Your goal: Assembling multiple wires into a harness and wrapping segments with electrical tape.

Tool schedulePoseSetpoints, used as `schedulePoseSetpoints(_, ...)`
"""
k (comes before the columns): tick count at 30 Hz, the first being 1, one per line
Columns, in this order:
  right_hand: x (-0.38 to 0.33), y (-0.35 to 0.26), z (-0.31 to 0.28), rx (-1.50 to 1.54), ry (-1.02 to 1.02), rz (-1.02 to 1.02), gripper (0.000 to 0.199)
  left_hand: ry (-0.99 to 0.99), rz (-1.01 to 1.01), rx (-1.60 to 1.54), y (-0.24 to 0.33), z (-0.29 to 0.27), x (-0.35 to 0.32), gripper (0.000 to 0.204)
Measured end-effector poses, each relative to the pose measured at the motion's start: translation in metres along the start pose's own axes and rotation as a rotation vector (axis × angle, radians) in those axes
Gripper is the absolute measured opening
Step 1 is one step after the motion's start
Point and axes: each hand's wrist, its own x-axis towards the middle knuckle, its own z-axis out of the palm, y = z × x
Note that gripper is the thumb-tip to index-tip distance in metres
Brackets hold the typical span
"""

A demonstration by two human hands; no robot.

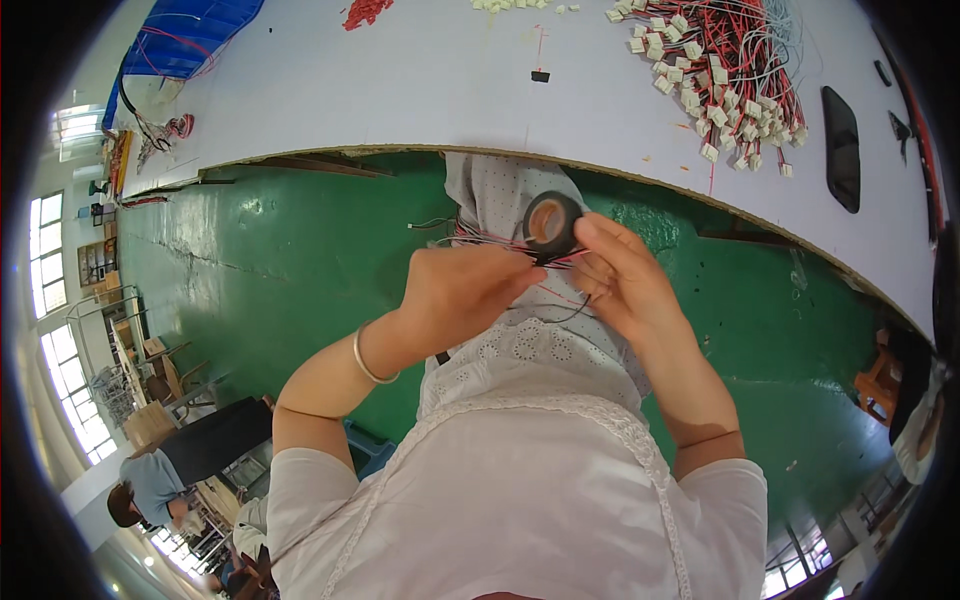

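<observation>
Over my lap, my left hand [465,290] is closed on a bundle of thin wires [480,236] in red, black and white. Loose wire ends stick out to the left of it, one with a small white connector. Between thumb and fingers, my right hand [625,270] grips a roll of black tape [552,222] with a brown core. The roll sits right above the bundle, close to my left fingertips. Where tape and wires meet, my fingers partly cover them. A loose dark wire curves below my right hand.
Ahead stands a white table [400,90] with a curved-looking near edge. On it lie a pile of wires with white connectors [715,100], a black phone [842,150], red pieces [366,12] and a blue bin [190,40]. Another person [155,490] is at the lower left.
</observation>
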Motion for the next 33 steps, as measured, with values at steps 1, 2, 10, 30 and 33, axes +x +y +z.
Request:
schedulePoseSetpoints(1, -0.007, -0.001, 0.002, 0.142, -0.059, -0.043, 0.02, -0.045, -0.377, -0.469, 0.002, -0.001, 0.0, 0.015)
schedulePoseSetpoints(2, -0.011, -0.001, 0.003, 0.284, -0.117, -0.086, 0.02, -0.045, -0.378, -0.468, 0.001, -0.004, 0.001, 0.015)
schedulePoseSetpoints(10, -0.026, -0.019, -0.017, -0.475, -0.314, -0.301, 0.02, -0.499, -0.578, -0.94, -0.019, -0.009, 0.0, 0.023)
schedulePoseSetpoints(30, -0.027, -0.004, 0.003, -0.853, 0.212, -0.42, 0.014, 0.057, 0.269, 0.165, -0.006, 0.004, 0.013, 0.023)
schedulePoseSetpoints(33, -0.03, -0.005, 0.006, -0.983, 0.179, -0.593, 0.016, 0.004, 0.351, 0.211, -0.011, -0.005, 0.018, 0.025)
